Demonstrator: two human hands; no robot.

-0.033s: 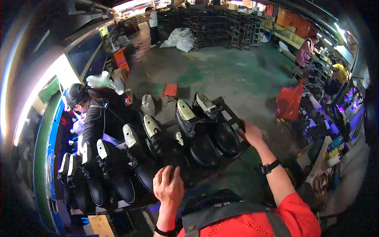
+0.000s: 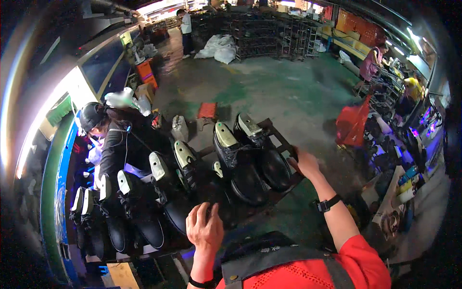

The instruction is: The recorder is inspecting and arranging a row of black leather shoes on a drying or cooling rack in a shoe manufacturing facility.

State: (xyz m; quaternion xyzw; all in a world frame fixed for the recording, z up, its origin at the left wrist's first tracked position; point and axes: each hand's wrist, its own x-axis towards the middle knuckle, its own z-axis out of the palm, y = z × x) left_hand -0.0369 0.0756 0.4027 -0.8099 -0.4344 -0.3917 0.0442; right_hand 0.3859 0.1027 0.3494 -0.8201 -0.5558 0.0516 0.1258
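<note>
Black leather shoes on pale lasts fill a dark shoe rack (image 2: 282,139) in front of me. One large black shoe (image 2: 248,183) lies toward the rack's right end, with another black shoe (image 2: 275,166) beside it. My right hand (image 2: 305,164) is closed around the dark frame at that end, its fingertips partly hidden. On the rack's near side, my left hand (image 2: 205,229) has curled fingers over the edge, between the shoes. Dark shadow hides part of its grip. More shoes (image 2: 139,216) continue in a row to the left.
A co-worker in dark clothes and a cap (image 2: 91,115) leans at the left beside a green-topped bench (image 2: 50,192). Beyond the rack stands a red stool (image 2: 207,111). A red bag (image 2: 353,125) hangs among shoes at the right. White sacks (image 2: 219,48) lie farther back.
</note>
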